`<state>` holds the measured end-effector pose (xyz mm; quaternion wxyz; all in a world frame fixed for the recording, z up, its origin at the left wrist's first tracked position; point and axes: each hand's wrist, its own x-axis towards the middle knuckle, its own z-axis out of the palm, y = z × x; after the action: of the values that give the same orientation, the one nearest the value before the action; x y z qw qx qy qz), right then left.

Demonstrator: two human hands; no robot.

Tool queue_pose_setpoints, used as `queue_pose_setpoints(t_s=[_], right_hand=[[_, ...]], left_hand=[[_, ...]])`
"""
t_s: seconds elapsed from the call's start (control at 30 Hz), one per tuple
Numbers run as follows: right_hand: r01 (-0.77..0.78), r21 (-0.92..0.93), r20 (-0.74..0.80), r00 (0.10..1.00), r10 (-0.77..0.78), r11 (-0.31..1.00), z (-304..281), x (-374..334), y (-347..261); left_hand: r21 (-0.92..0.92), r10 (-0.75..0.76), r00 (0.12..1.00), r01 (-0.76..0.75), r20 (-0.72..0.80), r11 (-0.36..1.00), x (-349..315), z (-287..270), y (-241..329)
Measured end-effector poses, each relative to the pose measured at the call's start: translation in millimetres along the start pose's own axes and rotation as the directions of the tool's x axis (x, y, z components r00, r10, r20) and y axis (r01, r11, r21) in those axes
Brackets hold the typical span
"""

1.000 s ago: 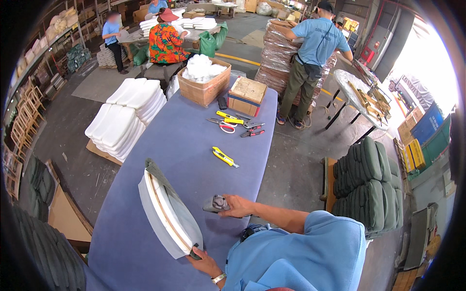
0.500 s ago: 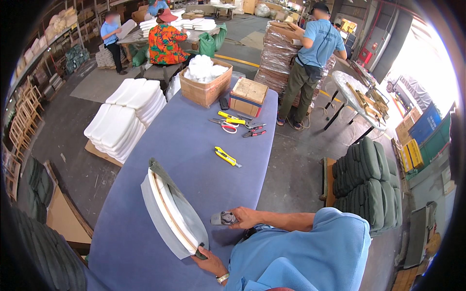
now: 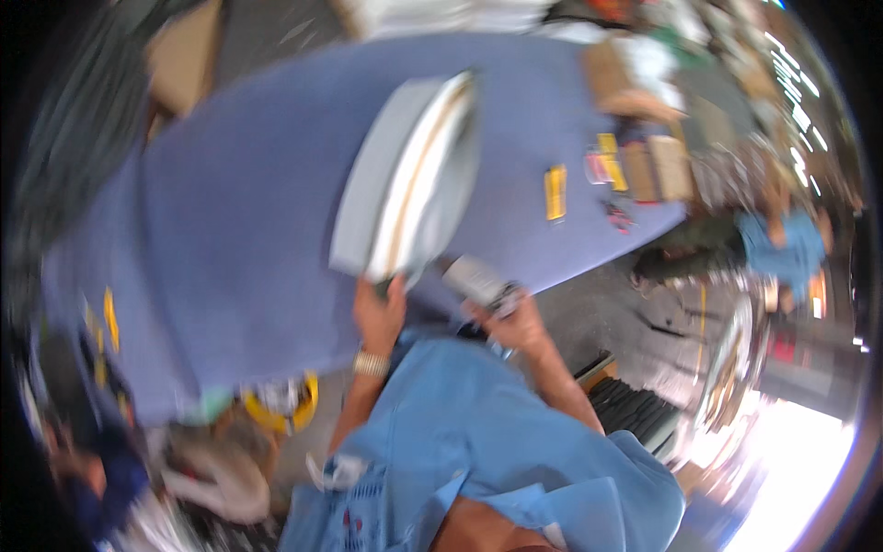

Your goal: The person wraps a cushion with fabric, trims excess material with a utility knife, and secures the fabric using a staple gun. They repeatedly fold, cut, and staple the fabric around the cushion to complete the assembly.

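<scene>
My left hand (image 3: 379, 313) grips the near end of a curved cushion (image 3: 405, 175), fingers closed at a dark green patch of fabric. White padding, a thin brown strip along its edge and loose grey-white cloth on both sides show on the cushion. It stands tilted on edge over the blue-covered table (image 3: 248, 184). In my right hand (image 3: 517, 322) is a grey tool that looks like a staple gun (image 3: 478, 281), its blunt front end pointing toward the cushion's near right side. A small gap separates the tool from the cushion. Motion blurs the fine detail.
Right of the cushion lie a yellow utility knife (image 3: 555, 191), scissors (image 3: 596, 167) and red-handled pliers (image 3: 618, 218). Beyond them stand a carton of white stuffing (image 3: 612, 78) and a smaller box (image 3: 667, 166). A co-worker in blue (image 3: 782, 244) is at the far right.
The whole view has swung round, with the table now running across it. Both hands still hold the cushion and the tool; the tool now points up and left toward the cushion.
</scene>
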<state>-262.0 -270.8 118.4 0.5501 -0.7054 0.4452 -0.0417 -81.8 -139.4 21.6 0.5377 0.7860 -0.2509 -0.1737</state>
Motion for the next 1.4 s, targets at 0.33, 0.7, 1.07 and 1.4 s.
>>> queue_pose_setpoints(t_s=[0.33,0.7,1.07,1.4], right_hand=[[0.245,-0.102,0.184,0.957,-0.224,0.964,6,12,-45],[0.433,-0.218,0.391,0.86,-0.328,0.875,1,40,-63],[0.335,-0.334,0.467,0.871,-0.154,0.881,-8,49,-78],[0.364,-0.207,0.508,0.833,-0.217,0.908,-1,52,-41]], left_hand=[[-0.037,-0.141,0.99,0.142,0.015,0.989,-3,1,2],[0.022,0.033,0.999,-0.033,-0.006,0.999,-8,6,-7],[0.025,0.004,0.998,-0.006,0.065,1.0,-10,6,-2],[0.027,-0.03,0.997,0.028,0.073,0.999,-14,6,-9]])
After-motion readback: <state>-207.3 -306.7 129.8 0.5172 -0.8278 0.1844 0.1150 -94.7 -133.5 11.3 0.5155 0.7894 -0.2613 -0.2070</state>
